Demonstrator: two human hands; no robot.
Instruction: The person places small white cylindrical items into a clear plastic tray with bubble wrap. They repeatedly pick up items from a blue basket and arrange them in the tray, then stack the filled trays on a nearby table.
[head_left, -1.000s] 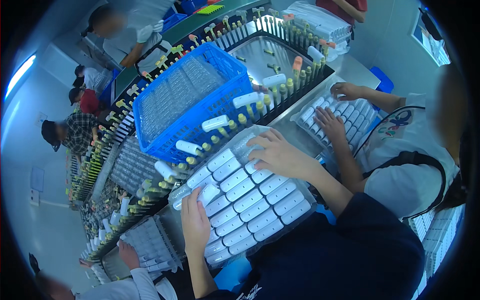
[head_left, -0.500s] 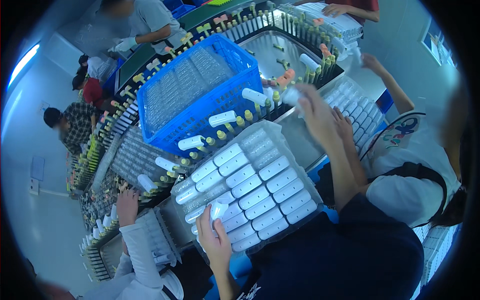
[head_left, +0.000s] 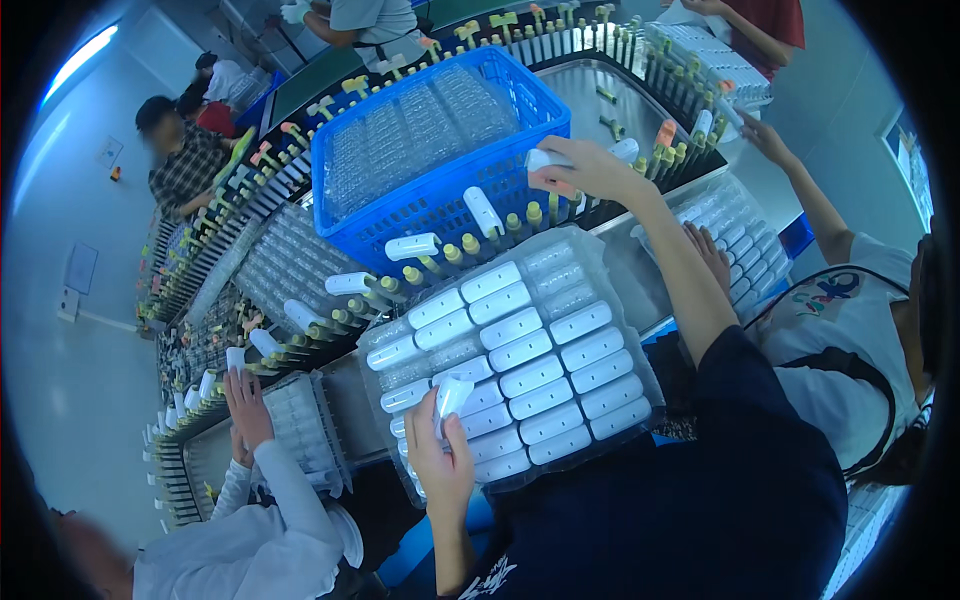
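Observation:
My left hand (head_left: 442,452) grips a small white piece (head_left: 455,392) between thumb and fingers, over the near left part of a clear plastic tray (head_left: 552,262). Fingers partly hide that piece, and its exact kind does not show. Rows of long, rounded white casings (head_left: 540,400) lie in the tray's pockets; some far pockets hold none. Stretched out ahead, my right hand (head_left: 595,170) pinches a white casing (head_left: 547,160) close to the corner of a blue basket and above a row of yellow-tipped pegs (head_left: 470,243). Several pegs carry white casings (head_left: 412,246).
The blue basket (head_left: 345,237) holds clear trays (head_left: 400,140). At left, a co-worker's hand (head_left: 245,408) reaches to the pegs beside another tray (head_left: 300,430). On the right, a co-worker's hand (head_left: 708,255) rests by a tray of casings (head_left: 745,255). Peg rows surround a metal tabletop (head_left: 575,85).
My right hand has moved left toward the basket corner with the white casing. Casings on the pegs sit farther left along the row. My left hand keeps its grip; the whole view has shifted slightly.

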